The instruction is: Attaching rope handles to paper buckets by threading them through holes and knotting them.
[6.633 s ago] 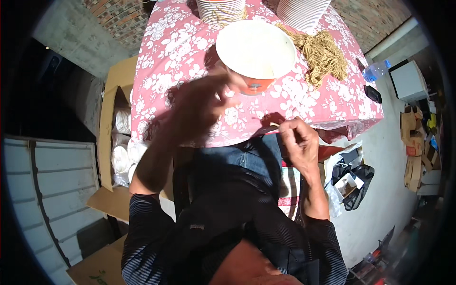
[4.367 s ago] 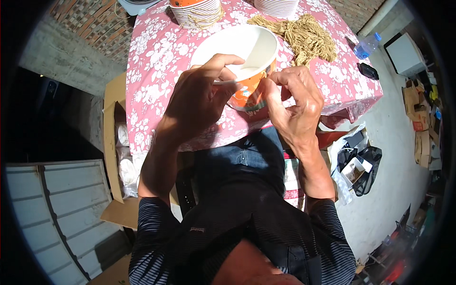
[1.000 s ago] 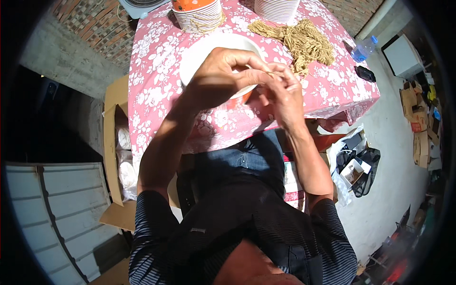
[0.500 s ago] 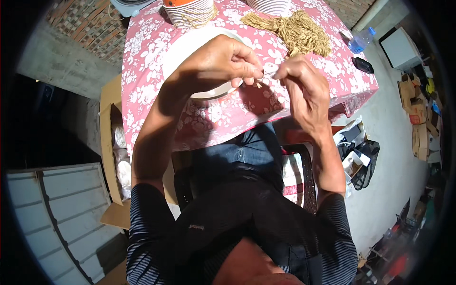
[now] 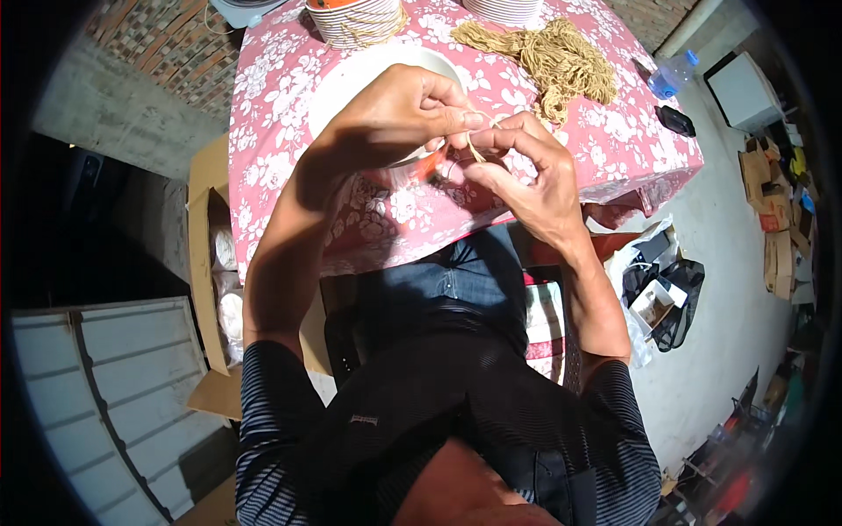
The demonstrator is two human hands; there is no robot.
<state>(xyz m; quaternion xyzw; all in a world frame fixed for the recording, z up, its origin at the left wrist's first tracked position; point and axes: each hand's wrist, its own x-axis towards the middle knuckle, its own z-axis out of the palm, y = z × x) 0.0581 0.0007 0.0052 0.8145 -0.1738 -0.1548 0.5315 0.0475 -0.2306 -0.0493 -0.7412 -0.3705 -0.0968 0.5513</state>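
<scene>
While cord (image 5: pixel 474 151) is being pinched upper-centre by left fingers (image 5: pixel 453 119), slack's ideally being avoided; right fingers (image 5: pixel 524 140), can't tell.

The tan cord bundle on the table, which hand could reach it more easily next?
Probably the right hand: the tan cord bundle lies just beyond it. The left hand is farther away, overlapping the white bucket in this view. Both are at a thin cord.

Fibrous strand (image 5: pixel 474 152), smooth tub (image 5: pixel 346 81)

The cord bundle (image 5: pixel 574 66) looks rough and matt; the tub, paper-like; the counter cloth (image 5: pixel 285 162), matt fabric; the bottle (image 5: pixel 674 74), clear plastic.
</scene>
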